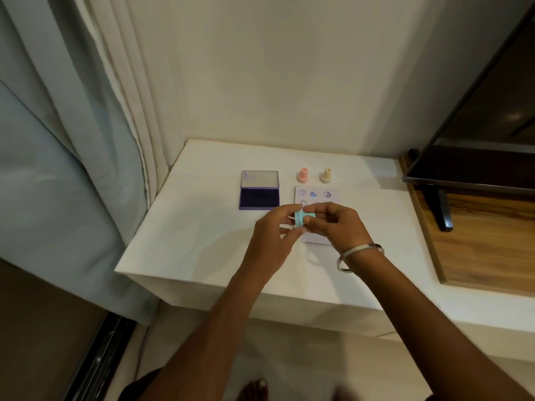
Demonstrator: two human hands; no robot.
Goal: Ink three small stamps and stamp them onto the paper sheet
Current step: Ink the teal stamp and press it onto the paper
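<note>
While both hands share the teal stamp, an inked face sideways over the sheet is the risk.

Left hand (273,227) and right hand (333,224) meet above the near part of the paper sheet (315,195), fingers of both curled onto the teal stamp (301,219), which lies on its side between them; which end is the printing face is hard to tell at this blur. If that face is wet, a fingertip brushing it would likely smear ink onto skin, then onto the sheet below. A slip during this two-handed turn could drop the stamp across the prints already there. Farther off, the pink stamp (303,175) and cream stamp (326,175) stand upright just beyond the sheet; the open ink pad (259,198) sits left of it, near enough for a left wrist to graze. All rest on the white table (202,241).
</note>
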